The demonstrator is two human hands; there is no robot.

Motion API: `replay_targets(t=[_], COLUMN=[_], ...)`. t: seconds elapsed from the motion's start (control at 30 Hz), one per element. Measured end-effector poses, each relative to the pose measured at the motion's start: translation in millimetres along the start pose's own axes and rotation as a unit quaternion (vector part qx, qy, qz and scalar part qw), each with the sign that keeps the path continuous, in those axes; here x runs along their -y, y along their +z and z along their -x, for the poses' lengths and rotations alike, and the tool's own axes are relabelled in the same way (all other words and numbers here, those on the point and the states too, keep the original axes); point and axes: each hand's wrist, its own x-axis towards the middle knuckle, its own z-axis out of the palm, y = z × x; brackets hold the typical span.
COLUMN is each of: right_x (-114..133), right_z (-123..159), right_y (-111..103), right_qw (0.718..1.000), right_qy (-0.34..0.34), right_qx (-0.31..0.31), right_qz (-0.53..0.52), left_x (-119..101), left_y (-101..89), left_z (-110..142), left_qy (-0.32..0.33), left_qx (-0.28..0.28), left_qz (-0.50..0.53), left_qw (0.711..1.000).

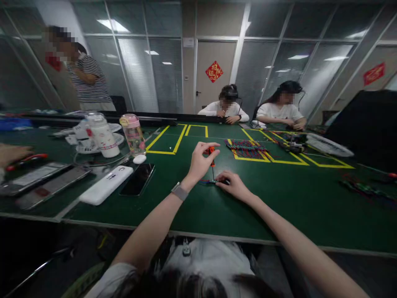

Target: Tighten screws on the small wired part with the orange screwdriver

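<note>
My left hand (pixel 202 160), with a watch (pixel 180 191) on its wrist, grips the red and black handle of a screwdriver (pixel 212 159). The screwdriver stands upright, its thin shaft pointing down at a small part with wires (pixel 210 182) on the green table. My right hand (pixel 233 185) pinches the right end of that part and steadies it against the tabletop. The fingers hide much of the part, so its exact kind is unclear. Beyond my right hand lies a bundle of small boards with red and blue wires (pixel 248 149).
Left of my hands lie a black phone (pixel 137 179), a white power bank (pixel 107 185) and a pink-lidded bottle (pixel 133 134). Another wired bundle (pixel 369 187) is at the right. Yellow tape (pixel 161 152) marks the table (pixel 173 215). Two people sit opposite; another stands at the left.
</note>
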Motion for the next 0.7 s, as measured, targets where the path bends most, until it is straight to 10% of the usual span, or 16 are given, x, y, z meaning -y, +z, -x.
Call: replay_targets(t=[0.23,0.5,0.7], right_x=[1.8,1.7,1.5], right_z=[-0.4,-0.2,-0.4], right_y=[-0.2,0.0,0.2], right_qw=[1.0,1.0,1.0], right_qy=[-0.001,-0.006,-0.009], right_qx=[-0.003,-0.009,-0.009], right_qz=[-0.001,0.005,0.002], left_x=[-1.6,-6.2,-2.7], left_y=[1.6,-1.4,0.5], left_z=[-4.4,2.8,-1.8], left_qy=[-0.088,0.043,-0.044], left_qx=[0.131,-0.011,0.084], left_qz=[0.238,-0.041,0.132], left_qw=[0.958,0.998,0.987])
